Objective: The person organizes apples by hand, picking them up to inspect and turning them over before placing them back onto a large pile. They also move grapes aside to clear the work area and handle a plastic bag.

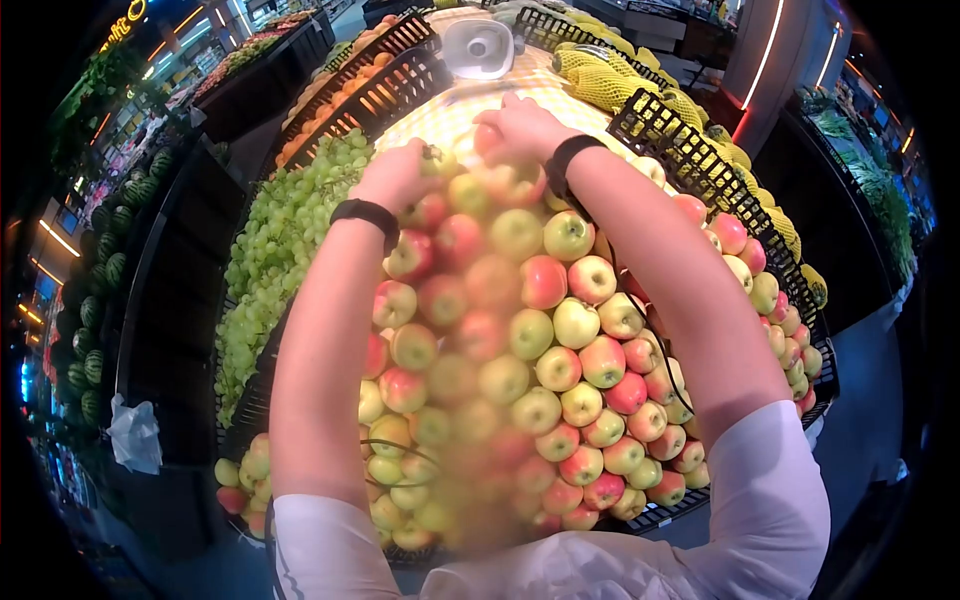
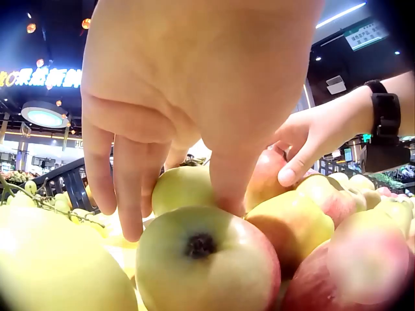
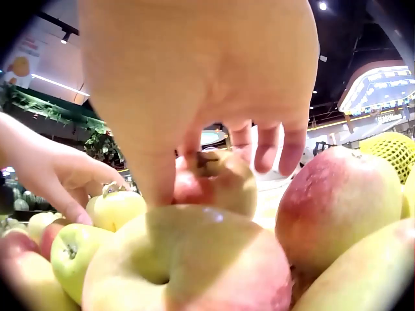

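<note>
At the far end of a heaped apple display (image 1: pixel 600 360), both hands work side by side. My left hand (image 1: pixel 393 178) reaches down with thumb and fingers around a yellow-green apple (image 2: pixel 183 188); this apple (image 3: pixel 118 208) also shows under that hand in the right wrist view. Just to the right, my right hand (image 1: pixel 530 130) holds a red-and-yellow apple (image 3: pixel 230 184) between thumb and fingers, its stem end facing the camera. A larger apple (image 3: pixel 188 265) in front partly covers it. Dark bands circle both wrists.
Green grapes (image 1: pixel 300 215) lie left of the apples. Black crates (image 1: pixel 675 150) line the right side, near yellow-netted fruit (image 1: pixel 600 80). Beyond the hands are a checked cloth (image 1: pixel 440 120) and a pale round-centred object (image 1: pixel 478 50). A thin cable (image 1: pixel 665 350) hangs over the apples.
</note>
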The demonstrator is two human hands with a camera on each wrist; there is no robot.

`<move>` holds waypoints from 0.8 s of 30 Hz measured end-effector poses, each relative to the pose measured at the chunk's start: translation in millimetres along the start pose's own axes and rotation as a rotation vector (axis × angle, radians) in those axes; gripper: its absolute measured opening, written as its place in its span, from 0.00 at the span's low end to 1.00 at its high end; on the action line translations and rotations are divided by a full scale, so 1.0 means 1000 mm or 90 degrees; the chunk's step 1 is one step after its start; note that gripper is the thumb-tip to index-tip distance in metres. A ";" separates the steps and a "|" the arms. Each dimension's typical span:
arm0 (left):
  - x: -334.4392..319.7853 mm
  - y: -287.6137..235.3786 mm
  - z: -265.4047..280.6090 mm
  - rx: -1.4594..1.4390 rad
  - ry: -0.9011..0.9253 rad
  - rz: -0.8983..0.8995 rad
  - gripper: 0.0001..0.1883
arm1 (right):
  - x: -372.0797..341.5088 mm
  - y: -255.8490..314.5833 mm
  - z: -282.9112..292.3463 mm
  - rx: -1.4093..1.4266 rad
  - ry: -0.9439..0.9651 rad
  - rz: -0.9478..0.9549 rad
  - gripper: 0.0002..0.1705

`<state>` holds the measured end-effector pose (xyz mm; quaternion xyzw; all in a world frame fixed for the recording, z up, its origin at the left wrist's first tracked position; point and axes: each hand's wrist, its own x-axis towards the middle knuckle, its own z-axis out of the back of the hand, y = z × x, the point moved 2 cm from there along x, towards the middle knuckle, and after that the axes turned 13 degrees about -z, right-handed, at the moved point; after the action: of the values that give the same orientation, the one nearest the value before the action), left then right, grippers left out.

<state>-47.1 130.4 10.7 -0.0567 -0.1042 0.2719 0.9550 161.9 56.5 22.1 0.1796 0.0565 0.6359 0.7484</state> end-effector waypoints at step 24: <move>-0.042 0.050 0.039 -0.081 0.080 0.056 0.28 | 0.002 -0.022 0.022 0.098 -0.120 0.170 0.29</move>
<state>-116.4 152.5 32.8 -0.1389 -0.0582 0.3022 0.9413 190.1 51.2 35.4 0.3014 0.0101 0.7038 0.6432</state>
